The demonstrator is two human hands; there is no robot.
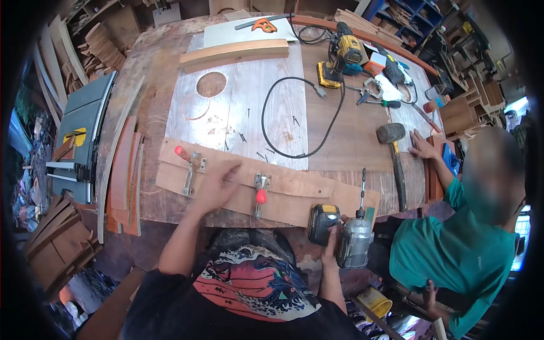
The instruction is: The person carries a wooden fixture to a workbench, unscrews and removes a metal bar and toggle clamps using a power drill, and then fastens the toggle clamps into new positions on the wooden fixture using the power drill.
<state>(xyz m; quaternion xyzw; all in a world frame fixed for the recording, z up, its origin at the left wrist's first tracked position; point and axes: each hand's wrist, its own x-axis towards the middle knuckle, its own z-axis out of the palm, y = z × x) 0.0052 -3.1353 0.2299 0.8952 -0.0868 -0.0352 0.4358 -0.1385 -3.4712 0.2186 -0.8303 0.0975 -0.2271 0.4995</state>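
Note:
My left hand [220, 180] is over a long wooden jig board [300, 207] at the table's near edge, fingers extended and holding nothing. It lies between two red-handled toggle clamps: one clamp [192, 164] is to its left, the other clamp [261, 194] to its right. A thin curved wooden strip [294, 185] lies along the board, partly hidden by my hand. My right hand [330, 248] grips a cordless drill [355, 242] by the handle, just off the table edge. Its long bit [362, 187] points away from me, above the board's right end.
A person in a green shirt [453, 249] stands at the right, one hand on the table near a mallet [391, 135]. Several screws [242, 137], a black cord [263, 107], another drill [345, 48] and a wooden beam [235, 54] lie beyond. Wood strips [127, 175] lie left.

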